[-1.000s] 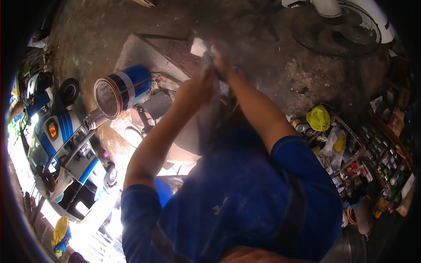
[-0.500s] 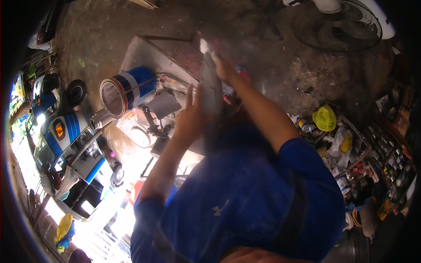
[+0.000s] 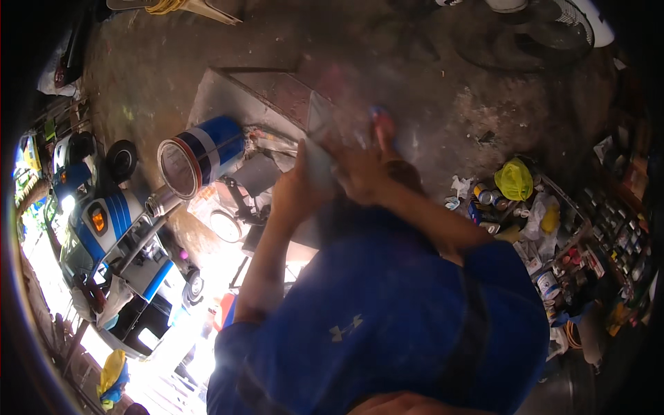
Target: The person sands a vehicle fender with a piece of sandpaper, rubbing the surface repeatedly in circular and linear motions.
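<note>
A grey, flat panel (image 3: 319,160) with a pointed far end stands on edge in front of my body. My left hand (image 3: 296,192) grips its left side, one finger stretched up along the face. On the other side my right hand (image 3: 365,169) lies against or close to the panel, its fingers smeared by motion. Whether that hand holds anything cannot be made out. Just beyond it is a blurred red and blue thing (image 3: 382,124). The panel's near end is lost in shadow by my blue shirt.
A blue and white can (image 3: 220,142) lies tilted left of the panel, near a grey box-like piece (image 3: 220,104). Further left stands a white and blue vehicle (image 3: 104,214). A fan (image 3: 532,34) is at the far right, and a yellow-green bag (image 3: 513,182) sits among cluttered cans.
My right hand has come back toward my body along the panel, and its elbow has swung outward. The panel's far tip sits slightly nearer me. My left hand has hardly moved.
</note>
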`<state>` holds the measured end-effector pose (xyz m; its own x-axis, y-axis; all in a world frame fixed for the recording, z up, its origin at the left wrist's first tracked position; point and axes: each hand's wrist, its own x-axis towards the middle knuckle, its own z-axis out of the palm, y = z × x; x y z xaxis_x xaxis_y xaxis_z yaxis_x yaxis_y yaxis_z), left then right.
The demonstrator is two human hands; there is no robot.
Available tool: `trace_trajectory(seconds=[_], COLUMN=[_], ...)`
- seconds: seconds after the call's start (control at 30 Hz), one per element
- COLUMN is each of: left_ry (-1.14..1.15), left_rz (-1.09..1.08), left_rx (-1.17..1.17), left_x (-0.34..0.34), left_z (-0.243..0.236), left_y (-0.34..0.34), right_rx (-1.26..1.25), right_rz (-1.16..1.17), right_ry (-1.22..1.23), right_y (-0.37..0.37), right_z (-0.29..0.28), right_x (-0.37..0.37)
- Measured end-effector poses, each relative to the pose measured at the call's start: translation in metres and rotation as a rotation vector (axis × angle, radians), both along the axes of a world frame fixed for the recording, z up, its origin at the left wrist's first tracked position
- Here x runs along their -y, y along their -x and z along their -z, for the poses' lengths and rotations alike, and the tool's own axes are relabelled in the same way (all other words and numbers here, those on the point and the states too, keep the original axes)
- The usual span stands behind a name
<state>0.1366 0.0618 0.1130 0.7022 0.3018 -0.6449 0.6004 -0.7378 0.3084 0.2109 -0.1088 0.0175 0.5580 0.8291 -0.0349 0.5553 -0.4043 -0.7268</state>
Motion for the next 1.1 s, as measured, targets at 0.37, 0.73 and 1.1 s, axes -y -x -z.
trace_trajectory(seconds=[0.37, 0.73, 1.1], left_ry=[0.054, 0.055, 0.076], left_rz=[-0.039, -0.046, 0.015], left_rx=[0.072, 0.07, 0.17], left_x=[-0.002, -0.001, -0.004], left_z=[0.004, 0.004, 0.005], left_y=[0.008, 0.003, 0.015], right_rx=[-0.059, -0.22, -0.344], right_rz=[-0.093, -0.082, -0.036], right_ry=[0.064, 0.058, 0.054], right_y=[-0.003, 0.006, -0.007], right_z=[-0.005, -0.01, 0.011], right_x=[-0.011, -0.009, -0.025])
